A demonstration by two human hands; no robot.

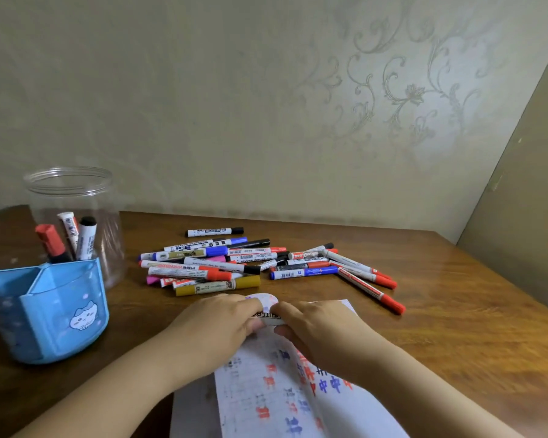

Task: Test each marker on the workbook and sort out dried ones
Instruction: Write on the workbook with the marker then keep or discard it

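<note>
Head view: the left hand [225,320] and right hand [317,330] meet over the far edge of the open workbook [285,403], both with fingers curled around one white marker [268,312]. The marker's long axis runs roughly left to right between the hands; only a short printed section of its barrel shows, and which end carries the cap cannot be told. The workbook lies on the near part of the bench [440,311], its pages bearing red, blue and black test marks. Just beyond the hands lies a pile of markers [234,263], most lying roughly left to right, a few at the right end slanting down to the right. At the left stand a blue pen holder [54,311] and, behind it, a clear jar [73,216] containing three upright markers. The bench is dark brown wood. A patterned pale wall [266,105] rises behind it.
</note>
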